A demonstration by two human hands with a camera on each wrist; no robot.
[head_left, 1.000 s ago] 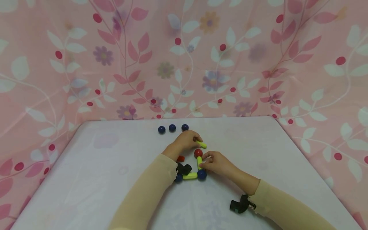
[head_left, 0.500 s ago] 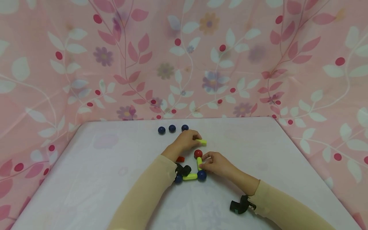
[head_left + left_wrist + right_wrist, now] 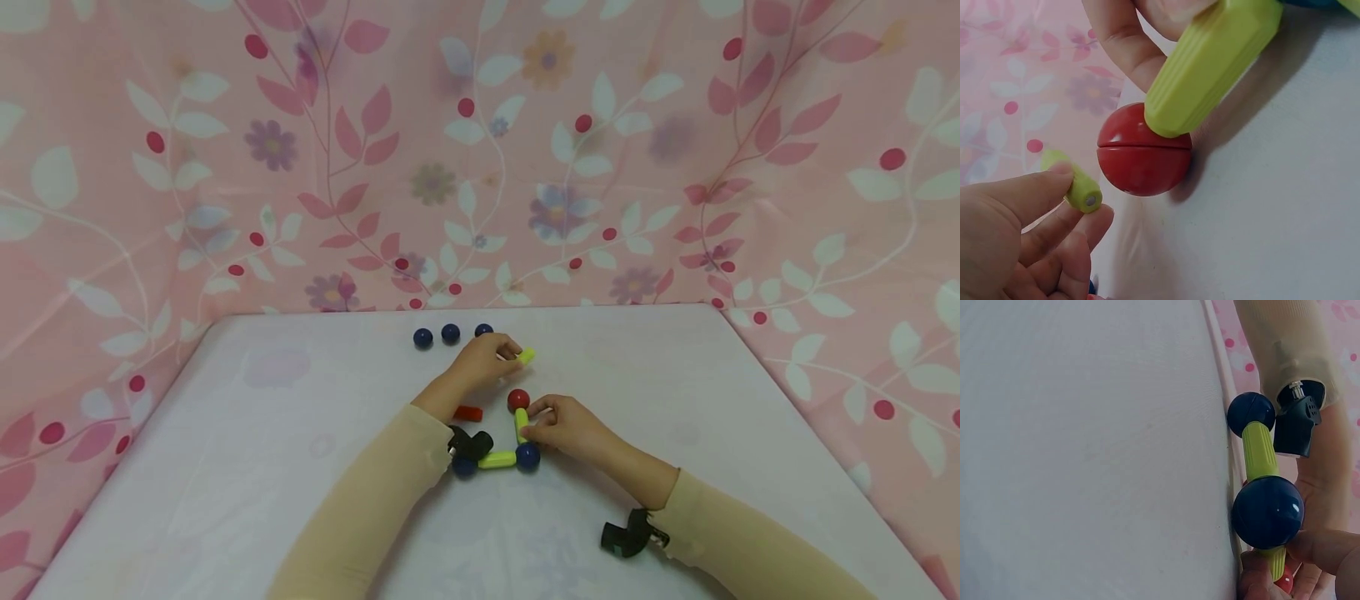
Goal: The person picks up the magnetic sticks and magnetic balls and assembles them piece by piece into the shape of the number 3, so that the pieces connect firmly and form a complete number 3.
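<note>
My left hand point(image 3: 482, 362) pinches a yellow-green magnetic rod point(image 3: 1087, 192) by its side, and a round metal tip shows at the rod's end. It is raised behind and left of the red ball point(image 3: 518, 400). Thumb and fingers of my right hand point(image 3: 573, 427) hold a second yellow-green rod point(image 3: 1216, 69), which joins the red ball to a dark blue ball point(image 3: 1267, 512). From that blue ball a third yellow-green rod point(image 3: 497, 460) runs left to another blue ball point(image 3: 1251, 415), partly covered by the left wrist camera in the head view.
A red rod point(image 3: 469, 413) lies beside the left wrist, inside the L-shaped chain. Along the back of the white-covered table point(image 3: 247, 467) sit three loose blue balls point(image 3: 450, 333), the rightmost partly behind the left hand. A pink floral cloth point(image 3: 480, 167) hangs behind.
My left hand has drawn back slightly up and left, away from the red ball, and the rod in it has turned to point upward right. The right hand keeps its hold.
</note>
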